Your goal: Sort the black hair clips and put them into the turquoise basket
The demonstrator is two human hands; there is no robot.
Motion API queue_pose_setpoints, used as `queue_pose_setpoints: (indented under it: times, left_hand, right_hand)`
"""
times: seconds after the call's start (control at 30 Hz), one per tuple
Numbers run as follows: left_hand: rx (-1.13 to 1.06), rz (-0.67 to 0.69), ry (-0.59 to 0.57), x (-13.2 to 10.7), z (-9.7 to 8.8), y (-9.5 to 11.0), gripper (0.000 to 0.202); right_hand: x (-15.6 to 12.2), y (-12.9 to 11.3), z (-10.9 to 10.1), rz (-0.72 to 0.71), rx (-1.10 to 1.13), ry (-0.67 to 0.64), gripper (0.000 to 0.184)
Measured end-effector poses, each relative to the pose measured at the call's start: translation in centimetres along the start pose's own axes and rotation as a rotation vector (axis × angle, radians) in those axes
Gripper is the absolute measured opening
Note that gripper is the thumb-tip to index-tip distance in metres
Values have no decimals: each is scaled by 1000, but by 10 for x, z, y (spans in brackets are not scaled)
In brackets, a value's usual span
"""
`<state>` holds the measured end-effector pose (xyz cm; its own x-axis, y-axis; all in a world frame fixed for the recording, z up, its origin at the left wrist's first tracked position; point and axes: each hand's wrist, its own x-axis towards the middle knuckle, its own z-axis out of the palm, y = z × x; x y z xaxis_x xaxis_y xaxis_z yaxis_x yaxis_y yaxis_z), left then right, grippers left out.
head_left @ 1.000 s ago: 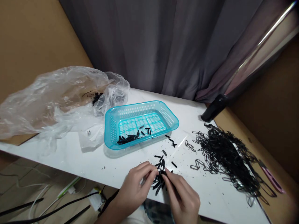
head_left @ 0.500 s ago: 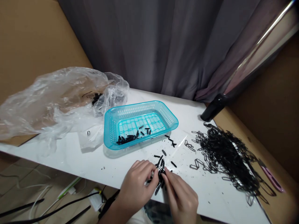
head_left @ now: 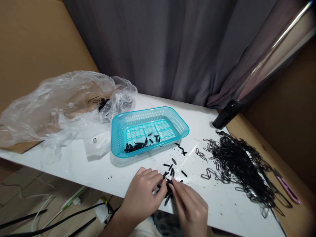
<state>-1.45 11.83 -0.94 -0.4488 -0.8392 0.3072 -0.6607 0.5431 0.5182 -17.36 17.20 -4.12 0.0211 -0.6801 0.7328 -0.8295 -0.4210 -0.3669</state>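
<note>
My left hand (head_left: 148, 189) and my right hand (head_left: 189, 205) meet at the front of the white table. Thumb and fingers of each are pinched together over small, slim black pieces (head_left: 167, 199). A black piece seems to run between the two sets of fingertips; its details are too small to make out. Around the fingertips lie several more loose black pieces (head_left: 174, 161). Behind my hands stands a turquoise plastic basket (head_left: 184, 130) with slotted sides. Similar black pieces (head_left: 138, 145) are gathered along its near side.
To the right lies a tangled heap of thin black loops (head_left: 242, 168), with a pink-handled tool (head_left: 287, 189) past it. A clear plastic bag (head_left: 64, 95) spreads over the left side. A black stand (head_left: 225, 115) is at the back right. Cables (head_left: 81, 210) run across the floor.
My hands have shifted slightly left, still pinched together. A black piece standing up by the fingertips is lower or lying now. The view has shifted a little.
</note>
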Motion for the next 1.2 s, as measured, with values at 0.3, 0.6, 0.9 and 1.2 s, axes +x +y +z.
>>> queue_pose_setpoints:
  times: [0.3,0.6,0.9,1.2]
  left_hand:
    - [-215,-126,-205,8,-5,-1,34]
    - [-474,-246,-107,4,8,3,36]
    - [-530,-252,-48,4,10,5,36]
    - [-520,-231,-21,3,13,1,35]
  right_hand:
    - [2,-3,-1,8,-55,2,24]
    - [2,-4,-2,64,-51,15,24]
    - [3,-5,-2,86,4,62,19]
    - [3,-5,-3,103,19,79,19]
